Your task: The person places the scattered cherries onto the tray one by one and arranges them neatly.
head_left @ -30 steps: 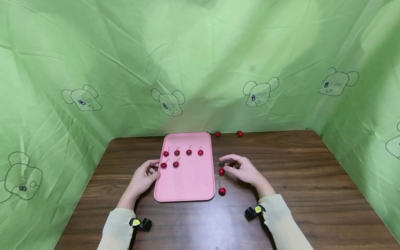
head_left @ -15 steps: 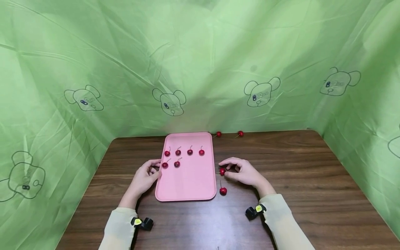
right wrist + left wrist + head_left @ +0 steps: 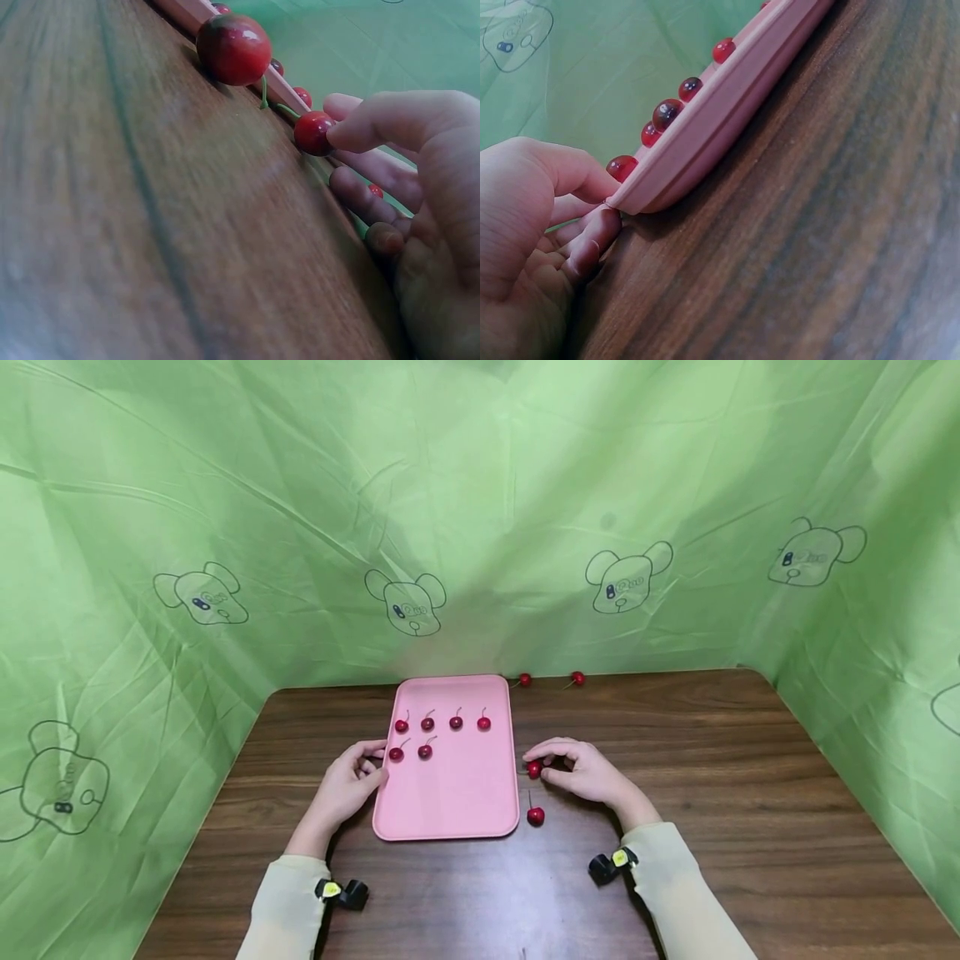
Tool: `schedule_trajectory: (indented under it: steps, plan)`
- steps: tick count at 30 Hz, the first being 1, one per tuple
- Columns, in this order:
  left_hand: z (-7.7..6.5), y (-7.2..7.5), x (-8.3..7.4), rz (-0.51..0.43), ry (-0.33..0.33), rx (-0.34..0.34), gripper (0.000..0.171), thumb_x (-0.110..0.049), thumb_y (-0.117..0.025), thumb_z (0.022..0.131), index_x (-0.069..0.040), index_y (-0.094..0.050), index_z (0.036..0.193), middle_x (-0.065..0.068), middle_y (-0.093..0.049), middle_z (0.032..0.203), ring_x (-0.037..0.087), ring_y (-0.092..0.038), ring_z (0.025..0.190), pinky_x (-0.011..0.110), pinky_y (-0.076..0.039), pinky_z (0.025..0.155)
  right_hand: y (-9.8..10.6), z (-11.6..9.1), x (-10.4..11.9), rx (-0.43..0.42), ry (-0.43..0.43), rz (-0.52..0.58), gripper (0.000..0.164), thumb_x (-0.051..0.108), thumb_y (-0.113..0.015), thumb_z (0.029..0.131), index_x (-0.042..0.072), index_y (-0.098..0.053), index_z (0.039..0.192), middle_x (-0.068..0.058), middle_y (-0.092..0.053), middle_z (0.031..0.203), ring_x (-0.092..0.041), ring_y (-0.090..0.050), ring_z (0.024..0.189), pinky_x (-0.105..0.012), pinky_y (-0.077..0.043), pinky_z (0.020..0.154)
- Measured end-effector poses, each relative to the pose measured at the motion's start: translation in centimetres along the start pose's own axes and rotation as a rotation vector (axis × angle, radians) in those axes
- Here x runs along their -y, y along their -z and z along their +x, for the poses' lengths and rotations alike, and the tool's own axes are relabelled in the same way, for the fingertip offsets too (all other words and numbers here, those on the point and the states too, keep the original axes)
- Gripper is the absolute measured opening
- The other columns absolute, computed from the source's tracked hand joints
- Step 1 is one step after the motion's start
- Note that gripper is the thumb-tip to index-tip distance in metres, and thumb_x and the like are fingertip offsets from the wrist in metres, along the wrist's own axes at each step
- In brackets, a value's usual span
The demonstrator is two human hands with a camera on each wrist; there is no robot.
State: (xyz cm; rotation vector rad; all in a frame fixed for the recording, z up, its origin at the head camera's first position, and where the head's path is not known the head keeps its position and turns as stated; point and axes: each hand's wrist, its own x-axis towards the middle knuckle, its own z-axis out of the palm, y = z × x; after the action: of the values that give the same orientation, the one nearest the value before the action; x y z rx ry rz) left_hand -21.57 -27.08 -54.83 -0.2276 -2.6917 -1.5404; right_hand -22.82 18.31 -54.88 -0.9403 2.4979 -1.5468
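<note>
At the left rim of the pink tray (image 3: 457, 797), my left hand (image 3: 347, 783) pinches the edge between thumb and fingers, seen close up in the left wrist view. Several cherries (image 3: 456, 722) with stems lie in a row across the tray, and two more, one of them a dark red cherry (image 3: 425, 752), lie below that row. Just right of the tray, my right hand (image 3: 588, 772) pinches a cherry (image 3: 313, 133) between thumb and forefinger, its green stem pointing toward the tray. A nearer cherry (image 3: 535, 816) lies on the table with its stem pointing away from me.
Two cherries lie at the back table edge, one cherry (image 3: 525, 679) by the tray's corner and another cherry (image 3: 577, 678) farther right. The wooden table (image 3: 720, 777) meets a green cloth (image 3: 510, 527) at the back and sides.
My right hand's thumb and forefinger have closed in on the cherry beside the tray. The left hand keeps its hold on the tray rim, and the view has shifted slightly.
</note>
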Motion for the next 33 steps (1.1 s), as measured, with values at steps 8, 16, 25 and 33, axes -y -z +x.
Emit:
schedule_trajectory:
  steps: [8, 16, 25, 33]
  plan:
    - [0.1, 0.0, 0.2, 0.001, 0.009, -0.002, 0.044, -0.001, -0.075, 0.097, -0.004, -0.069, 0.140, 0.013, -0.073, 0.121, 0.018, -0.063, 0.089, 0.023, -0.050, 0.074, -0.1, 0.0, -0.2, 0.007, 0.007, -0.013, 0.029, -0.001, -0.076, 0.097, 0.012, -0.083, 0.123, -0.002, -0.078, 0.127, -0.026, -0.070, 0.119, -0.033, -0.054, 0.097]
    - [0.0, 0.0, 0.1, -0.010, 0.002, -0.003, 0.044, -0.001, -0.076, 0.097, -0.004, -0.069, 0.140, 0.013, -0.073, 0.121, 0.018, -0.063, 0.089, 0.023, -0.050, 0.073, -0.1, 0.1, -0.3, -0.014, -0.009, -0.041, 0.028, 0.003, -0.080, 0.096, 0.016, -0.084, 0.120, 0.000, -0.079, 0.116, -0.024, -0.071, 0.107, -0.032, -0.055, 0.090]
    - [0.0, -0.1, 0.1, -0.007, 0.005, -0.004, 0.044, -0.001, -0.076, 0.097, -0.005, -0.070, 0.140, 0.013, -0.073, 0.121, 0.018, -0.063, 0.090, 0.022, -0.049, 0.074, -0.4, 0.1, 0.5, -0.028, -0.025, -0.038, 0.030, 0.000, -0.082, 0.092, 0.012, -0.081, 0.119, -0.003, -0.077, 0.106, -0.029, -0.069, 0.100, -0.037, -0.053, 0.086]
    - [-0.1, 0.0, 0.0, -0.008, 0.003, -0.003, 0.045, -0.001, -0.076, 0.096, -0.005, -0.069, 0.140, 0.013, -0.073, 0.121, 0.019, -0.063, 0.090, 0.023, -0.050, 0.075, -0.4, 0.1, 0.4, -0.002, -0.040, -0.045, 0.034, 0.008, -0.086, 0.091, 0.011, -0.079, 0.124, 0.002, -0.076, 0.110, -0.022, -0.068, 0.103, -0.030, -0.052, 0.088]
